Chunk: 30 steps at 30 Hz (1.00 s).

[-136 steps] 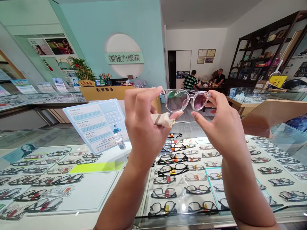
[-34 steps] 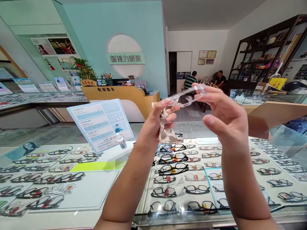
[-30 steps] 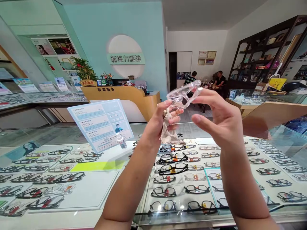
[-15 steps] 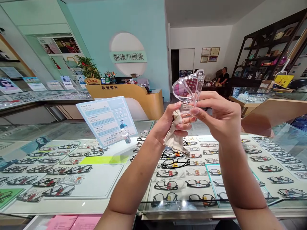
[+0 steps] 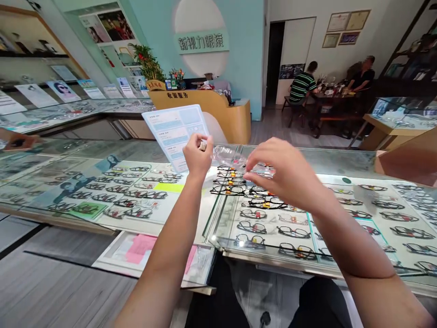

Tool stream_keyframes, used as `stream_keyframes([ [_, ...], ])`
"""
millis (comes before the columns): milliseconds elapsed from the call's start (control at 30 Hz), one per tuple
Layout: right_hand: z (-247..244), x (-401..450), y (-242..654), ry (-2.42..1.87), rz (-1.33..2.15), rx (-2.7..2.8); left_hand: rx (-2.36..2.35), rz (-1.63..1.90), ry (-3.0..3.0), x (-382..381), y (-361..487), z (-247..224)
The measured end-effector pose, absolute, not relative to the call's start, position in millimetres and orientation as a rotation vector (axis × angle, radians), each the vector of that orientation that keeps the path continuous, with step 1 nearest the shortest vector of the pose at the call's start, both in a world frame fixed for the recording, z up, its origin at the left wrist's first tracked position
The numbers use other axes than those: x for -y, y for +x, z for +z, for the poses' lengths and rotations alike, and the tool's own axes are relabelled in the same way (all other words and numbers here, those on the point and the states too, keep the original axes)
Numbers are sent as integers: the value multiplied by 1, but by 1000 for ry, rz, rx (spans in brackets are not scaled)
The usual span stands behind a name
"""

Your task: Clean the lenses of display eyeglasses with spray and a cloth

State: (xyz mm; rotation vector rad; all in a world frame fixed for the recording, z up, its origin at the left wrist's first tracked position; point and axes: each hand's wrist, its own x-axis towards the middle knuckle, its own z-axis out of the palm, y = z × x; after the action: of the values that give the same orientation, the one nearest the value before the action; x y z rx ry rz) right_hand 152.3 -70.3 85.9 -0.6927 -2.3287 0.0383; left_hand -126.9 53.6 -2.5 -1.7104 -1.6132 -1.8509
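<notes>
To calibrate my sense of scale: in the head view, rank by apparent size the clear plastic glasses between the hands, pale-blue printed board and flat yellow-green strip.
1. Pale-blue printed board
2. Clear plastic glasses, blurred
3. Flat yellow-green strip
Nearness may enlarge the glasses.

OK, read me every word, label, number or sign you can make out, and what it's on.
"新视力眼镜": pale green sign band.
"收银服务": curved yellow-brown wooden counter.
Too small or blurred: light-blue rectangular card, four framed wall certificates, small brown wooden plaque, upright paper display cards.
</notes>
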Motion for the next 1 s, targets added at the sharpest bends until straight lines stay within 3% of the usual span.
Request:
stream_keyframes([
  [133,29,62,90,-749,-127,2672,1727,-1725,-1573,-74,-163,-42],
  [300,-42,58,46,-764,-182,2876,1691,-1613,-1778,-80,-163,-51],
  [600,-77,52,40,-804,-231,2918,1777,-1309,-2771,-74,-157,-37],
  [767,-67,55,39,-874,-216,2936,2004,-751,-3077,-63,-155,-22],
  [1000,39,62,98,-989,351,2609,2198,116,-3030,-55,-144,-16],
])
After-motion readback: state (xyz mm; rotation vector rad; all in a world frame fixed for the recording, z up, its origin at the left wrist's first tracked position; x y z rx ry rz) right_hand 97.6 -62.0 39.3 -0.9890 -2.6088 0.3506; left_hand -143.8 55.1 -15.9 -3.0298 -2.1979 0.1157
